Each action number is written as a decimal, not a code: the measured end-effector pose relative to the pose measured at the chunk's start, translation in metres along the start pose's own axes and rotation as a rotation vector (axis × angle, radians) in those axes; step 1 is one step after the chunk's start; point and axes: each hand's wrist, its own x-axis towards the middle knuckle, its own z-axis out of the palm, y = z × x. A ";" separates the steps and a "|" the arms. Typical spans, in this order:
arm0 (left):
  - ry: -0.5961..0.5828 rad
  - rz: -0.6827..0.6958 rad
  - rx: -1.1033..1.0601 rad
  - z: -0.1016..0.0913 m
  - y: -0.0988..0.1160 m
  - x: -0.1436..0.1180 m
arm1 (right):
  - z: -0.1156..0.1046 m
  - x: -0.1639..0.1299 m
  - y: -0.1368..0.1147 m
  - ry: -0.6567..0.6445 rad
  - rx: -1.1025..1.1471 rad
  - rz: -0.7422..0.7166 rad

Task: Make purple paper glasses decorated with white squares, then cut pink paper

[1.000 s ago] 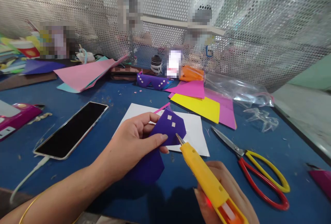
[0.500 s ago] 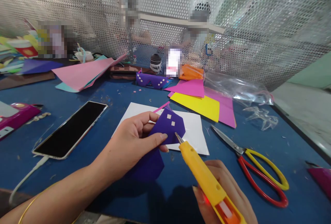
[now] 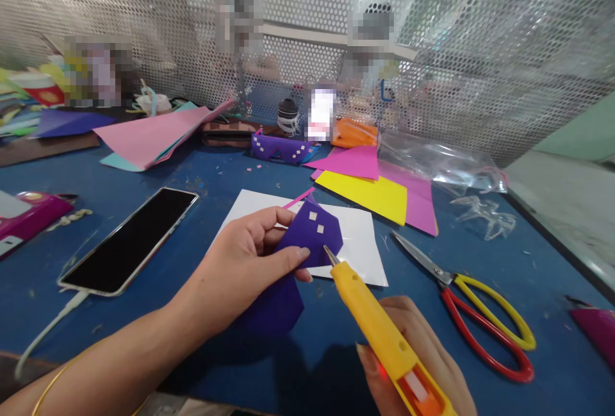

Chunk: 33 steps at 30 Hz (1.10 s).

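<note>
— Left hand [image 3: 245, 259] pinches the purple paper [image 3: 307, 240], thumb on top and fingers curled beneath, so the piece is lifted off the white sheet [image 3: 358, 243] and tilted toward the glue gun [image 3: 384, 339].

— And the right hand [image 3: 418, 361]?

— Wrapped around the gun from below, near the bottom edge; its metal tip touches the purple paper's lower right edge, just beside the left thumb. Held low and slanted, probably so the nozzle meets the paper edge-on.

— Where does the paper sit?

— Over the near edge of the white sheet, with its lower fold hanging toward the blue table [image 3: 202, 179].

— Anything close?

— Scissors [image 3: 473, 304] lie right of the white sheet, a phone [image 3: 129, 240] left of it.

— Arm pose?

— Left forearm comes in from the lower left, wrist straight.
</note>
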 end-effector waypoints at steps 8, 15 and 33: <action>0.004 -0.003 0.008 0.000 0.000 0.001 | 0.000 -0.002 0.000 -0.002 -0.010 0.020; 0.009 -0.027 0.034 0.000 0.001 0.000 | -0.001 -0.001 0.000 -0.005 -0.032 0.001; 0.021 -0.062 0.047 0.001 0.000 0.001 | 0.000 0.001 -0.002 0.030 -0.052 -0.006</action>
